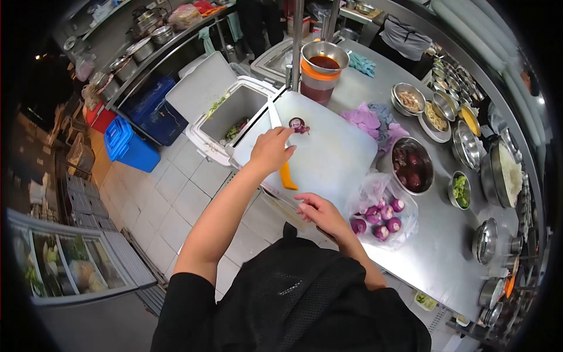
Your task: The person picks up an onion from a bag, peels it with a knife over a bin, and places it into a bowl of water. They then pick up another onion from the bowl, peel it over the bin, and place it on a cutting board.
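A white cutting board lies on the steel table. On it is a knife with a pale blade and a yellow-orange handle, its middle hidden under my left hand. That hand reaches over the knife with fingers extended and thumb apart, fingertips close to a small purple onion piece with peel bits. My right hand hovers at the board's near edge, below the knife handle, fingers loosely spread with nothing in them. To its right, whole purple onions sit in a clear plastic bag.
Left of the board stands an open grey bin with scraps. A steel bowl of dark onions, purple and grey cloths and an orange-rimmed bucket stand around the board. Several food bowls line the right side, including greens.
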`<state>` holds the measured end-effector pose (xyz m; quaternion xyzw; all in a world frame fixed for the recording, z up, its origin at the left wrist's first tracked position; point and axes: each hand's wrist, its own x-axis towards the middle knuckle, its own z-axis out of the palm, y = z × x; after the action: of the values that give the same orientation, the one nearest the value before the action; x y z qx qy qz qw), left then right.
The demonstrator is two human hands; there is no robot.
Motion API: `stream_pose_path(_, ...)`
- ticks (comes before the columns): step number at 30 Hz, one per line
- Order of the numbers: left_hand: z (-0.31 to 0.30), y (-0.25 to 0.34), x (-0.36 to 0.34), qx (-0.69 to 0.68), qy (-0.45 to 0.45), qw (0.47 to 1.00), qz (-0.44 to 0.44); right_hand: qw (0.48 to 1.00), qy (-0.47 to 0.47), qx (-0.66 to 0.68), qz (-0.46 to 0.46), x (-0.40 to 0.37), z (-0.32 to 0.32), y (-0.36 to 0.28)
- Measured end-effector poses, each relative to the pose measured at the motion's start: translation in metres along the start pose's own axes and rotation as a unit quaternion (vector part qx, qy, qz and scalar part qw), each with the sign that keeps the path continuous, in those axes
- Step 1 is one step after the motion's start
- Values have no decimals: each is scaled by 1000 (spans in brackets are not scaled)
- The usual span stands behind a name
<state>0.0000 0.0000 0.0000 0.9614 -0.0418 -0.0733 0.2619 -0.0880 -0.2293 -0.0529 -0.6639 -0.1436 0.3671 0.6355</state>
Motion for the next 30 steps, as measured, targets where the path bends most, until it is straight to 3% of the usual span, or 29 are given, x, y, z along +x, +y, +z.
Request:
stream_pose_path(2, 18, 5, -15, 31, 60, 995, 74, 995, 10, -99, -19, -22, 23, -4)
stream_pose_path(3, -13, -8, 94, 29, 111, 987, 109, 988, 31, -144, -55, 67, -34, -42)
stream_pose_path(5, 14, -26, 111, 126, 151, 967, 160, 960, 92, -234, -125, 70, -17, -41)
stream_pose_path(6, 28, -39, 120, 155, 161, 956, 193, 962, 103, -223, -117, 72, -8, -40)
stream_pose_path(7, 22, -38, 130, 152, 155, 954, 206, 948, 129, -262, -124, 77, -6, -43)
stream_pose_path(9, 8, -36, 149, 194, -14, 965, 177, 931, 168, -299, -122, 87, 2, -44)
stream_pose_path(10, 4, -39, 155, 192, -20, 963, 191, 907, 203, -349, -115, 93, 8, -44)
stream_pose_path(13, -20, -61, 164, 150, -5, 960, 236, 856, 274, -427, -99, 117, 28, -44)
stream_pose_path(16, -57, -106, 164, 5, 98, 960, 263, 819, 338, -461, -52, 153, 48, -42)
stream_pose_path(17, -67, -126, 163, 1, 96, 958, 269, 805, 365, -468, -13, 165, 52, -43)
stream_pose_path(18, -77, -148, 159, -170, 20, 966, 195, 802, 367, -470, -10, 176, 53, -46)
stream_pose_path(19, -87, -166, 152, -335, -57, 934, 111, 799, 393, -452, 51, 183, 53, -48)
stream_pose_path(20, -96, -184, 141, -473, -125, 870, 64, 793, 416, -432, 111, 189, 54, -50)
stream_pose_path(21, -92, -212, 141, -557, -184, 809, 25, 793, 411, -435, 112, 192, 56, -54)
stream_pose_path(23, -100, -248, 121, -696, -241, 674, 49, 851, 400, -329, 85, 197, 65, -61)
stream_pose_path(27, -105, -281, 99, -769, -230, 595, 52, 875, 405, -249, 92, 218, 102, -83)
stream_pose_path(29, -97, -289, 97, -765, -221, 602, 59, 925, 352, -124, 75, 235, 116, -118)
stream_pose_path(30, -95, -291, 97, -764, -209, 607, 69, 926, 350, -121, 74, 244, 121, -129)
